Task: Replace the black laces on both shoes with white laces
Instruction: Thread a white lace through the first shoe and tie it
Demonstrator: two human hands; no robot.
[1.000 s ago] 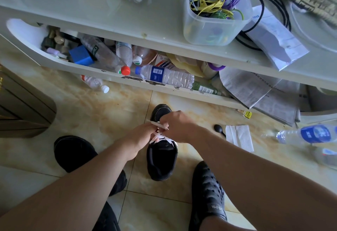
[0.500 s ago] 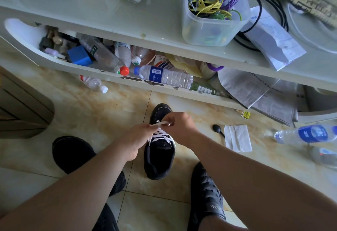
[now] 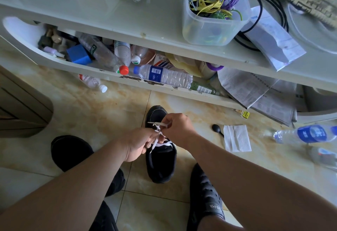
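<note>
A black shoe (image 3: pixel 160 165) stands on the tiled floor, toe pointing away from me. A white lace (image 3: pixel 157 127) runs over its tongue area. My left hand (image 3: pixel 140 144) pinches one strand of the lace just above the shoe's opening. My right hand (image 3: pixel 177 127) grips the other strand over the toe half, fingers curled. The lace crosses between both hands. A second black shoe (image 3: pixel 71 153) sits to the left, partly hidden behind my left forearm.
My slippered foot (image 3: pixel 206 194) is at the bottom right. A low white shelf (image 3: pixel 127 79) crammed with bottles and newspapers runs across behind the shoe. A folded tissue (image 3: pixel 237 137), a black spoon (image 3: pixel 217 128) and loose water bottles (image 3: pixel 306 134) lie on the floor to the right.
Both hands stayed over the shoe while working the white lace. The right hand shifted slightly away over the toe, and the lace strand now stretches out leftward from it.
</note>
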